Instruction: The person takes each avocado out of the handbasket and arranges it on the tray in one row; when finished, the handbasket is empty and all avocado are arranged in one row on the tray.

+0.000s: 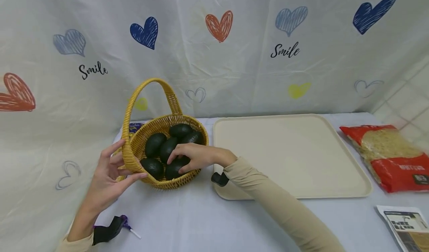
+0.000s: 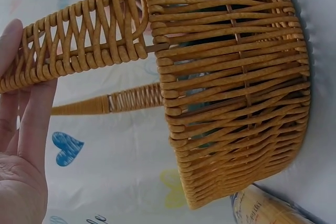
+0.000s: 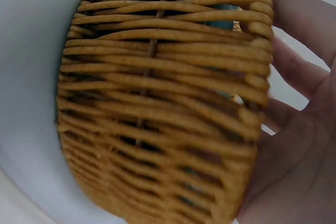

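Note:
A yellow wicker basket [image 1: 169, 185] with a tall arched handle [image 1: 169, 92] stands on the white-covered table, left of centre in the head view. Several dark green avocados [image 1: 155, 144] lie inside it. My left hand [image 1: 110, 174] holds the near-left foot of the handle, thumb on one side and fingers on the other, as the left wrist view also shows. My right hand [image 1: 197, 155] reaches over the basket's right rim and grips the frontmost avocado [image 1: 171, 170] between thumb and fingers. In the right wrist view the woven basket wall [image 3: 157, 93] hides that avocado.
A cream tray [image 1: 285, 159] lies right of the basket, under my right forearm. Further right are a red bag of pasta-like food [image 1: 392, 155] and a flat printed packet [image 1: 407, 226]. A purple-wrapped lollipop [image 1: 127, 224] lies by my left wrist. A blue-and-yellow package [image 1: 135, 126] sits behind the basket.

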`<state>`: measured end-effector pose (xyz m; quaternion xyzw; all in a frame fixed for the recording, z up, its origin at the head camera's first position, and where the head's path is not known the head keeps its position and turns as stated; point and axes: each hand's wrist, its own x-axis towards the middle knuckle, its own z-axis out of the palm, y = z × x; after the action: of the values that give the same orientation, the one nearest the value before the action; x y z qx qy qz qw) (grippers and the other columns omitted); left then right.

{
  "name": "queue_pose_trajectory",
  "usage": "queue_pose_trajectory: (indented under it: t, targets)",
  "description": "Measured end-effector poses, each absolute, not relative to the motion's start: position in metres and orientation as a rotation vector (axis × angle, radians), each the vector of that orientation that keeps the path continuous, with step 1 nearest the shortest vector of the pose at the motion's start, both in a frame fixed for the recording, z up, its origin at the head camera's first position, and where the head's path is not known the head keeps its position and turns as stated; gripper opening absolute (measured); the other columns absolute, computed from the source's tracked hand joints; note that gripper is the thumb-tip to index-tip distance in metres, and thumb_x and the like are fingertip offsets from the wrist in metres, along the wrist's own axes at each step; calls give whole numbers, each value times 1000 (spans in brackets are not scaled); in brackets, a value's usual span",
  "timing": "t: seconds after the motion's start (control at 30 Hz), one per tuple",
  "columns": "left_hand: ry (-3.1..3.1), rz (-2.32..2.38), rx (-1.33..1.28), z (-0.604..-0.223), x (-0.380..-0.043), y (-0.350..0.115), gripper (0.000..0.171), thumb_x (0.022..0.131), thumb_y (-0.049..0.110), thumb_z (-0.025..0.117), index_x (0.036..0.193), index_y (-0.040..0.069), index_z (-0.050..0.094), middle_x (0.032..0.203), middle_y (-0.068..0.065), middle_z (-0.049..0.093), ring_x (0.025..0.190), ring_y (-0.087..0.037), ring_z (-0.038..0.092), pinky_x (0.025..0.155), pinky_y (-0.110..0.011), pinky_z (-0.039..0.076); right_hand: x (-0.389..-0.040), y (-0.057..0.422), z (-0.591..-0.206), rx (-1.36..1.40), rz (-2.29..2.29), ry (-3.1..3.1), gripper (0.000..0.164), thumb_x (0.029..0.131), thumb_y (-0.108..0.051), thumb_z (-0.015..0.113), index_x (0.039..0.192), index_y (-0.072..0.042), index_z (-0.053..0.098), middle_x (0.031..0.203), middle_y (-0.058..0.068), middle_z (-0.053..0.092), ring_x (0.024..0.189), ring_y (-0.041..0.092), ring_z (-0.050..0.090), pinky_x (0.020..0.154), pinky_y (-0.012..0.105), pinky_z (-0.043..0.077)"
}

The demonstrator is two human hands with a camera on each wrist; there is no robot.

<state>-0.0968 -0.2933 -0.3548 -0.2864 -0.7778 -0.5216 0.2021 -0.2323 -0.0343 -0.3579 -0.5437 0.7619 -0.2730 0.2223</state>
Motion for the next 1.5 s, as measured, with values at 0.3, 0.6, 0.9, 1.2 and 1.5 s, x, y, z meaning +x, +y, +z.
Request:
queue_pose_trajectory:
  t: [0.3, 0.6, 0.9, 1.2, 1.5]
  targets:
    - [-2179, -1408, -814, -356, -97, -290, 99, 84, 17, 85, 157, -7, 23, 131, 8, 67, 114, -4, 67, 85, -15, 57, -230, -43, -362, -1523, -633, 2168, 40, 96, -16, 79, 134, -10, 69, 135, 7, 59, 128, 20, 55, 108, 25, 44]
    - [-2201, -1341, -773, -357, -94, -289, 100, 83, 16, 85, 158, -6, 22, 132, 10, 65, 115, -3, 66, 84, -14, 57, -230, -52, -360, -1487, -549, 2209, 46, 93, -20, 83, 136, -14, 70, 136, 5, 63, 126, 17, 57, 104, 21, 45]
    - [-2230, -1303, -746, -357, -94, -288, 118, 61, -32, 82, 159, -4, 22, 129, 12, 65, 111, -3, 67, 84, -14, 57, -230, -55, -362, -1426, -571, 2202, 44, 94, -22, 81, 135, -13, 70, 138, 1, 66, 122, 10, 59, 99, 18, 47]
    - [-2265, -1281, -712, -355, -93, -286, 121, 59, -36, 79, 160, -2, 21, 127, 15, 64, 108, -1, 68, 83, -15, 57, -230, -54, -365, -1452, -620, 2236, 40, 92, -22, 83, 130, -14, 72, 134, 1, 67, 121, 13, 60, 99, 22, 48]
    - [-2272, -1265, -701, -353, -92, -285, 121, 59, -37, 78, 160, -1, 21, 126, 18, 63, 107, 1, 67, 83, -14, 57, -231, -51, -356, -1470, -735, 2282, 45, 90, -28, 85, 130, -14, 70, 131, 2, 68, 124, 17, 59, 104, 27, 47]
